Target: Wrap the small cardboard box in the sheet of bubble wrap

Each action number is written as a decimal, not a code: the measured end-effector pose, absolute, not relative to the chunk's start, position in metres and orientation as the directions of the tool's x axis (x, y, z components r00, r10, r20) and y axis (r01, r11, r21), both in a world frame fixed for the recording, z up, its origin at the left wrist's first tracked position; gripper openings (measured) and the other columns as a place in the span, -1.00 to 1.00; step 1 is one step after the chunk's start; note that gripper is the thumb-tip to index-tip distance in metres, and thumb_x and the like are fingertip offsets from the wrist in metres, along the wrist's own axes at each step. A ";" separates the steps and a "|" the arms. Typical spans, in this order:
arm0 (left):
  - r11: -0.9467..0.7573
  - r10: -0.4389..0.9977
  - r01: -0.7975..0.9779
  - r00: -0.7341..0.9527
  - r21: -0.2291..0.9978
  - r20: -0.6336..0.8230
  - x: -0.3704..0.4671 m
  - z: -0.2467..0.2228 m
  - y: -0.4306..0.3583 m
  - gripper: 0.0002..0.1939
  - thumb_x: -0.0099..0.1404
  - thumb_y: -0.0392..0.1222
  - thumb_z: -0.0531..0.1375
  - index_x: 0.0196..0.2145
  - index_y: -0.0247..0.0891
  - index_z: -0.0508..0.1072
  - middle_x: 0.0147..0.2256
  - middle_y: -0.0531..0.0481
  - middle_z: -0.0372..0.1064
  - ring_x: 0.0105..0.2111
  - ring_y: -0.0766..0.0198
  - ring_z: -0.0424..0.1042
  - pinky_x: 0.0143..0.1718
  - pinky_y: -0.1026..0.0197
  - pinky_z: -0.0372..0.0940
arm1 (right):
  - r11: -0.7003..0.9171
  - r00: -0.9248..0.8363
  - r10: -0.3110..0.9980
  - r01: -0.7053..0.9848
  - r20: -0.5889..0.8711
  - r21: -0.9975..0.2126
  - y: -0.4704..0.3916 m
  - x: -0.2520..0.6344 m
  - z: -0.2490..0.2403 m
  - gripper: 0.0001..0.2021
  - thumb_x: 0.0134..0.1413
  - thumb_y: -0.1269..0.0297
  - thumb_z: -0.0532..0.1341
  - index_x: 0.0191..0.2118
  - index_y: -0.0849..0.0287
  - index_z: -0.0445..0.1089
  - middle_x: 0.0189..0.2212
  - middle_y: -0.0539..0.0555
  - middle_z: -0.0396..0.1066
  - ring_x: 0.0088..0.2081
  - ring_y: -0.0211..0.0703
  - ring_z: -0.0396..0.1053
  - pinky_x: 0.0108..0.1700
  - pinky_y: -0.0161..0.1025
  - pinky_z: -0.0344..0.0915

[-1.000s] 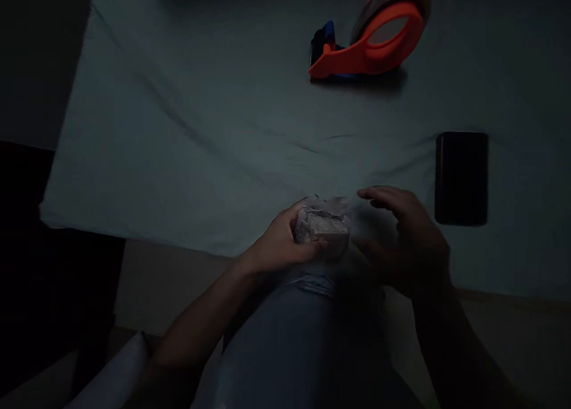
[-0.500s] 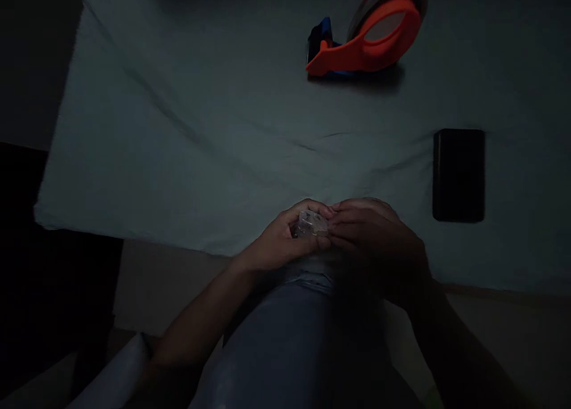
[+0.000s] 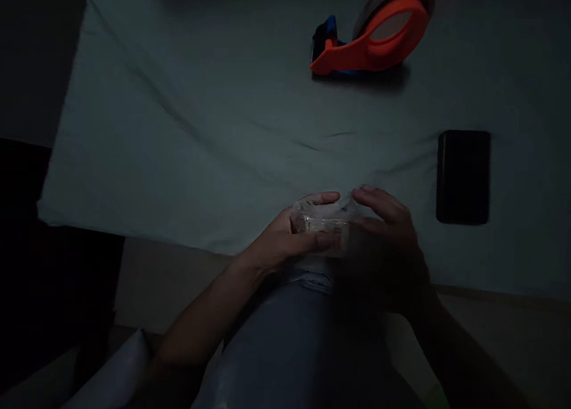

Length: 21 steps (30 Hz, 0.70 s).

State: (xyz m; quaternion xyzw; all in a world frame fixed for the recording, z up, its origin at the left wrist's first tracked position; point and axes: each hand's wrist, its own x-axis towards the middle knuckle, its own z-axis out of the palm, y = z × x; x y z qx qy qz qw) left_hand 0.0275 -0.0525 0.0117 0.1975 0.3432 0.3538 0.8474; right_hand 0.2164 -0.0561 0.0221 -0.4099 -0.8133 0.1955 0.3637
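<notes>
A small clear plastic box-like piece [image 3: 328,225] is held just over the near edge of the cloth; its exact kind is hard to make out in the dim light. My left hand [image 3: 285,236] is closed round its left end, thumb along the near side and fingers along the far side. At the right end is my right hand [image 3: 392,236], its upper fingers stretched out and apart, slightly blurred. Whether those fingertips touch the plastic I cannot tell. The lower part of that hand lies in deep shadow.
A pale cloth [image 3: 200,177] with creases covers the table. An orange and blue tape dispenser [image 3: 379,52] with a roll stands at the far side. On the right lies a black rectangular object [image 3: 463,177]. The table's near edge runs beside my forearms.
My right hand has drawn slightly away from my left and its fingers have spread. The clear piece has turned, showing more of its length between the hands. The view has shifted slightly.
</notes>
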 end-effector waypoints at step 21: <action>-0.213 0.949 0.515 0.312 0.830 0.050 0.005 -0.017 -0.028 -0.27 0.16 -0.10 0.33 0.24 -0.13 0.18 0.15 -0.21 0.30 0.38 -0.07 -0.12 0.34 -0.26 -0.40 | 0.383 -0.243 0.924 0.598 0.297 -0.704 -0.055 0.228 0.009 -0.67 0.12 0.32 0.22 0.03 0.05 0.34 0.02 0.15 0.43 0.06 0.03 0.40 0.05 0.07 0.38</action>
